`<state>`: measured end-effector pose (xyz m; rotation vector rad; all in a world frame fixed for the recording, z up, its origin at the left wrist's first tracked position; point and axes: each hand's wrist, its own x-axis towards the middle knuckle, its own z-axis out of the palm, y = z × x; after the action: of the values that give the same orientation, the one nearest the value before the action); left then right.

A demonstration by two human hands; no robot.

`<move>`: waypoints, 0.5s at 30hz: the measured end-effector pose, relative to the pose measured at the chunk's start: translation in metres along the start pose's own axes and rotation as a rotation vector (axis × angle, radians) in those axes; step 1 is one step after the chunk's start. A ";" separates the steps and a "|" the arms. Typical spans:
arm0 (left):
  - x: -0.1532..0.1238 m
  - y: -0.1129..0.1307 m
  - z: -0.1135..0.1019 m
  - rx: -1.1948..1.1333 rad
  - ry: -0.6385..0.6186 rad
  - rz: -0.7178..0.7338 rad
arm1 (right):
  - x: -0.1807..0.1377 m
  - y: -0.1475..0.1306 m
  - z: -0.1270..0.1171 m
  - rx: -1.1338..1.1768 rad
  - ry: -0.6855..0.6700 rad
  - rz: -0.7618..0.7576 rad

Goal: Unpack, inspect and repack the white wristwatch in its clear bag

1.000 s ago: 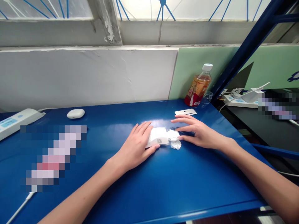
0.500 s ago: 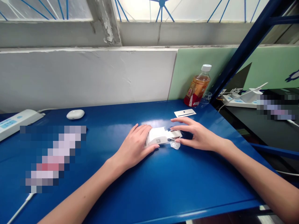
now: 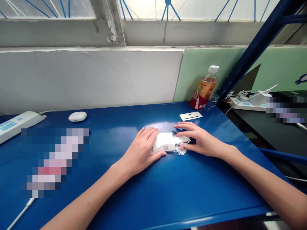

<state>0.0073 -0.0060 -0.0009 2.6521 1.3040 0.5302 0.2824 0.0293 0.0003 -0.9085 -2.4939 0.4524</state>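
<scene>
Since a sec ago, left hand (image 3: 140, 150) has cupped tighter round the small white box (image 3: 165, 142) mid-tabletop (image 3: 153, 191), fingers curled on its left end, w/ right hand (image 3: 200, 140) now pinching the box's open flap, clear plastic bit (image 3: 181, 150) just beside.

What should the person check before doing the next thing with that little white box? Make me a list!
1. Left hand steadies the white box: ok.
2. Right hand fingers touch the flap at the box's end: ok.
3. Flap fully tucked in: cannot tell.
4. Clear plastic piece lies beside the box, not trapped: cannot tell.
5. White card lies apart from the hands: ok.
6. Bottle stands upright, away from the hands: ok.
</scene>
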 end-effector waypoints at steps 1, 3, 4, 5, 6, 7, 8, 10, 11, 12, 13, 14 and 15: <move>0.000 0.000 0.000 -0.005 -0.002 -0.005 | 0.000 -0.002 -0.001 0.007 -0.004 0.002; 0.001 0.000 -0.002 -0.016 -0.005 -0.012 | 0.001 -0.004 -0.005 0.022 0.002 0.004; 0.001 0.000 -0.003 -0.023 -0.007 -0.015 | 0.001 -0.005 -0.007 0.030 0.014 0.006; 0.001 0.000 -0.004 -0.030 -0.007 -0.019 | 0.001 -0.005 -0.009 0.038 0.033 0.009; 0.001 0.000 -0.005 -0.037 -0.009 -0.025 | 0.001 -0.004 -0.012 0.045 0.056 0.016; 0.001 0.000 -0.007 -0.045 -0.008 -0.032 | 0.001 -0.003 -0.014 0.052 0.081 0.028; 0.000 -0.001 -0.008 -0.054 -0.005 -0.039 | 0.001 -0.002 -0.017 0.059 0.101 0.048; 0.000 -0.001 -0.011 -0.077 0.004 -0.060 | 0.001 -0.001 -0.022 0.075 0.141 0.114; -0.001 -0.002 -0.013 -0.092 0.009 -0.074 | 0.000 0.000 -0.025 0.084 0.162 0.154; -0.001 -0.003 -0.014 -0.107 0.013 -0.088 | 0.000 0.001 -0.027 0.094 0.184 0.190; -0.001 -0.004 -0.015 -0.119 0.016 -0.102 | 0.000 0.002 -0.029 0.104 0.208 0.221; -0.001 -0.005 -0.015 -0.126 0.017 -0.113 | 0.000 0.003 -0.031 0.115 0.239 0.246; -0.001 -0.006 -0.016 -0.127 0.017 -0.121 | -0.001 0.004 -0.033 0.125 0.273 0.263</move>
<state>-0.0036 -0.0038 0.0117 2.4546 1.3758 0.5989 0.3014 0.0364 0.0263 -1.1684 -2.0869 0.5240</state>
